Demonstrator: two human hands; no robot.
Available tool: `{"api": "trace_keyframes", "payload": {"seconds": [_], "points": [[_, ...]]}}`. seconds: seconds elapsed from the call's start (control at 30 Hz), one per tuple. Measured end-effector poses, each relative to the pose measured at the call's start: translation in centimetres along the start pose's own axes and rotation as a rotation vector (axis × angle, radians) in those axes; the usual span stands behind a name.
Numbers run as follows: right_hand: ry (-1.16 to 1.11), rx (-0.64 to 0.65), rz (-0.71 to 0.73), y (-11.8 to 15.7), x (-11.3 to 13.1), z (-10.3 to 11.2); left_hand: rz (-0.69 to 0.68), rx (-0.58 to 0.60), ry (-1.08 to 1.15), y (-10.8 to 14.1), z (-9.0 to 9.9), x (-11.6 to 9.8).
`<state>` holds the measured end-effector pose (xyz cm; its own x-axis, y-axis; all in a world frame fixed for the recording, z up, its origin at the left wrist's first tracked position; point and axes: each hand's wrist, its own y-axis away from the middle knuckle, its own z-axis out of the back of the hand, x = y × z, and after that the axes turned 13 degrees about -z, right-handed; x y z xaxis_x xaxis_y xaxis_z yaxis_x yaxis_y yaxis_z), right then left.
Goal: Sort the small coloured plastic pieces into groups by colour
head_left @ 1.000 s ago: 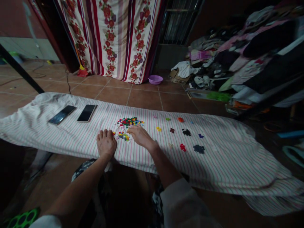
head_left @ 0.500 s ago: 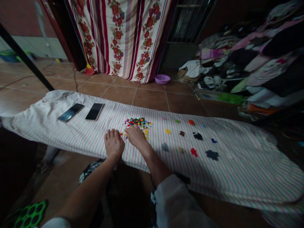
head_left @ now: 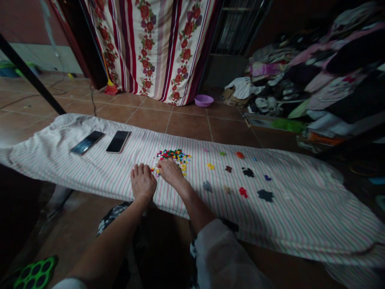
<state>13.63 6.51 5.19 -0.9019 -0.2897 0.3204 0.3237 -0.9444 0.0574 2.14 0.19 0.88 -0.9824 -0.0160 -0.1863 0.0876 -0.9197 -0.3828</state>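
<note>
A heap of small multicoloured pieces point(head_left: 173, 154) lies on the striped cloth. My right hand point(head_left: 170, 170) reaches over the heap's near left part, fingers bent down and closed together among the pieces; whatever is between the fingertips is hidden. Just left of the heap, my left hand point(head_left: 143, 180) rests palm down on the cloth with fingers stretched out, holding nothing. Right of the heap lie small piles sorted by colour, among them yellow pieces point(head_left: 210, 166), black pieces point(head_left: 248, 172), red pieces point(head_left: 243, 192), grey pieces point(head_left: 207, 186) and dark slate pieces point(head_left: 265, 195).
Two phones point(head_left: 118, 142) lie on the cloth point(head_left: 300, 224) to the left. Beyond the narrow table, a purple basin point(head_left: 203, 100) stands on the tiled floor near a floral curtain point(head_left: 162, 48). Piled clothes point(head_left: 319, 72) fill the far right.
The view has shifted slightly, moving everything a little to the left. My right fingers stay at the heap in almost the same pose. The left hand rests as before.
</note>
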Motion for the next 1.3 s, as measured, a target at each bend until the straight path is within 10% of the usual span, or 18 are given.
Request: {"api": "trace_keyframes", "payload": {"seconds": [1.3], "points": [[-0.158, -0.221, -0.177, 6.1, -13.5, 4.2, -0.017, 0.033, -0.016, 0.0, 0.6, 0.0]]}}
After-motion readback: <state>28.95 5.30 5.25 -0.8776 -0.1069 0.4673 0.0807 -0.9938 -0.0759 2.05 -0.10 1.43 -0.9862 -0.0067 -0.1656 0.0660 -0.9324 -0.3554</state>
